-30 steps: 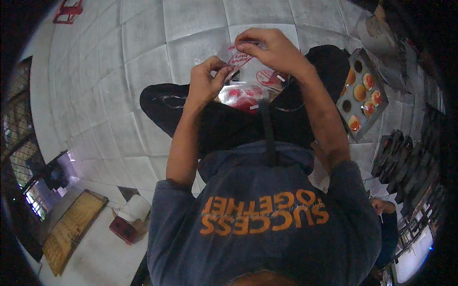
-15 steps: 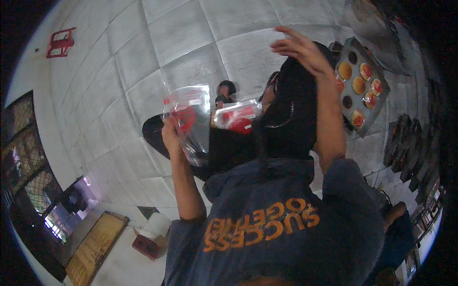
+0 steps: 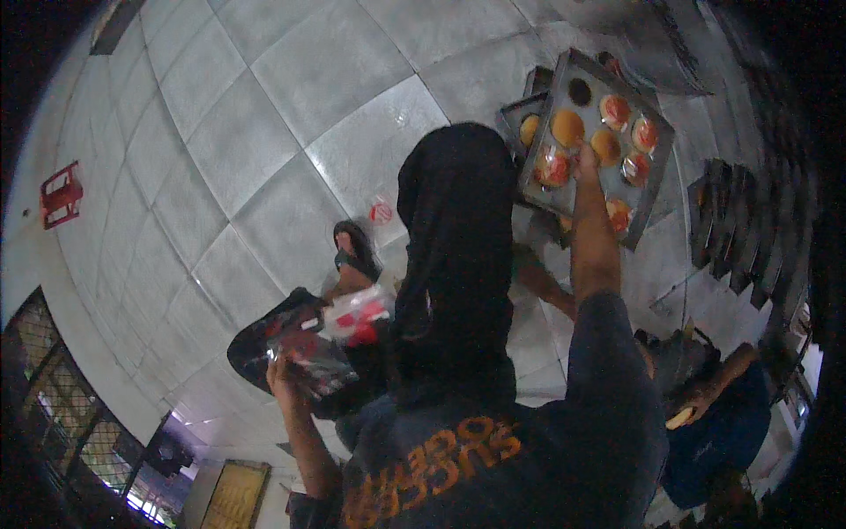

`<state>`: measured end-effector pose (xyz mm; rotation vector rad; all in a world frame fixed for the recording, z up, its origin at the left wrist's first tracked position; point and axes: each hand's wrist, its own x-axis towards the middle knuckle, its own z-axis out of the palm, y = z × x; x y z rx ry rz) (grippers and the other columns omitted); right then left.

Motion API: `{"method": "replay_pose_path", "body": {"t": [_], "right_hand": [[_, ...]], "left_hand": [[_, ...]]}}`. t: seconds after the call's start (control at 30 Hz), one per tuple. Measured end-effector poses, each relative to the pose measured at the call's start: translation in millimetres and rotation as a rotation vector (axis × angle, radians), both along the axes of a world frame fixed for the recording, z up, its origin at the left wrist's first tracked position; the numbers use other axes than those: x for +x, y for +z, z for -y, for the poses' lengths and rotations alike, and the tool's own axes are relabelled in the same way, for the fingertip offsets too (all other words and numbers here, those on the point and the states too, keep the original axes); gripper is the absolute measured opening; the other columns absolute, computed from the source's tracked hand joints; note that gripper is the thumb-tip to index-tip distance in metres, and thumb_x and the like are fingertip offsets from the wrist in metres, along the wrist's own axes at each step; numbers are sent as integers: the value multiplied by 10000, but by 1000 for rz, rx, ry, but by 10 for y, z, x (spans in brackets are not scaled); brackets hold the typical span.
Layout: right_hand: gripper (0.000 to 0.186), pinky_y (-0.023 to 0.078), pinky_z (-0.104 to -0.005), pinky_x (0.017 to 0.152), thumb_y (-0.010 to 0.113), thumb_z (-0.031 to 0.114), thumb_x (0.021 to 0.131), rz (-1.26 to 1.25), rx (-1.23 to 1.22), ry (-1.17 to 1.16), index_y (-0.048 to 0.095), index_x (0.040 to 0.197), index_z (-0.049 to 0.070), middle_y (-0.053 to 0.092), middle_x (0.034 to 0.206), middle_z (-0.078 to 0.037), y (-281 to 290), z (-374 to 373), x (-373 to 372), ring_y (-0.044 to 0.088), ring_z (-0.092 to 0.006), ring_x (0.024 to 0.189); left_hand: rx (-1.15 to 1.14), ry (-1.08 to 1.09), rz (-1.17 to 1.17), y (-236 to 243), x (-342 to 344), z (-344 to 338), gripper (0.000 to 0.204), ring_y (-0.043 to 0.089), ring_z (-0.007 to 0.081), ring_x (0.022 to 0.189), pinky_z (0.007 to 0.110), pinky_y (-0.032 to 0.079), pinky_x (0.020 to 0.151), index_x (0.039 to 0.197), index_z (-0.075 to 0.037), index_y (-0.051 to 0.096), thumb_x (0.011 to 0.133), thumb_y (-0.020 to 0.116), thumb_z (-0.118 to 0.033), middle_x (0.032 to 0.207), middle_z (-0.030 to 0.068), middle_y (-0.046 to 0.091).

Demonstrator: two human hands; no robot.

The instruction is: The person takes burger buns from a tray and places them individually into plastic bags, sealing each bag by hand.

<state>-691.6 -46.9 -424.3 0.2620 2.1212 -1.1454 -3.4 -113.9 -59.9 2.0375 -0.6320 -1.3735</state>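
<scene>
My left hand [image 3: 280, 381] is closed on the edge of a clear plastic bag [image 3: 322, 366] with red print, low over my left leg. More clear bags with red print [image 3: 357, 317] lie on my lap beside it. My right arm stretches out to a grey metal tray [image 3: 650, 198], where my right hand [image 3: 584, 161] is down among round buns. Its fingers are blurred and partly hidden, close to a plain golden bun [image 3: 605, 147]. Another plain bun [image 3: 567, 128] and several red-topped buns in clear wrap [image 3: 644, 134] share the tray with a dark round patch [image 3: 579, 92].
Under the tray, another tray [image 3: 511, 119] holds a bun [image 3: 529, 130]. Dark stacked trays [image 3: 727, 220] stand at the right. A co-worker's hand [image 3: 696, 406] holds a yellowish piece at lower right. A red stool [image 3: 62, 196] stands far left on the tiled floor [image 3: 291, 115].
My right hand has come down from the air onto the buns in the tray. My left hand and its bag have lowered toward my leg. The whole view has turned to the right.
</scene>
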Motion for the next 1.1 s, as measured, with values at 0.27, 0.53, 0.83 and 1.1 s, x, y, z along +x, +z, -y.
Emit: {"method": "replay_pose_path", "body": {"t": [0.27,0.53,0.83,1.1], "right_hand": [[436,470,-342,811,654,149,753,29,-391,-230,500,1130,-8,582,1036,-88,212,473,159,574,-225,922],[465,413,-425,942,645,3,713,376,-1161,-409,496,1154,16,532,1147,-101,2651,706,1669,504,-271,1083],[507,418,-331,907,677,-7,684,743,-1005,578,481,1151,4,560,1073,-92,3977,911,3927,540,-199,1022],[562,454,-304,818,740,110,658,4,-713,1193,473,1132,-29,575,1007,-84,4069,663,4768,563,-167,929]], "left_hand": [[135,-8,-77,-107,-243,195,227,522,107,588,252,421,499,877,-63,544,883,471,-278,708,15,544],[-161,200,-440,37,-678,413,386,538,212,976,324,451,804,1135,-35,517,903,447,-335,1076,119,565],[-390,235,-688,295,-1157,319,404,552,207,914,338,453,791,1109,-22,518,916,434,-367,1130,104,543],[-755,17,271,-114,-770,-180,691,426,310,1113,410,357,941,1278,9,409,688,705,-196,1341,207,313]]}}
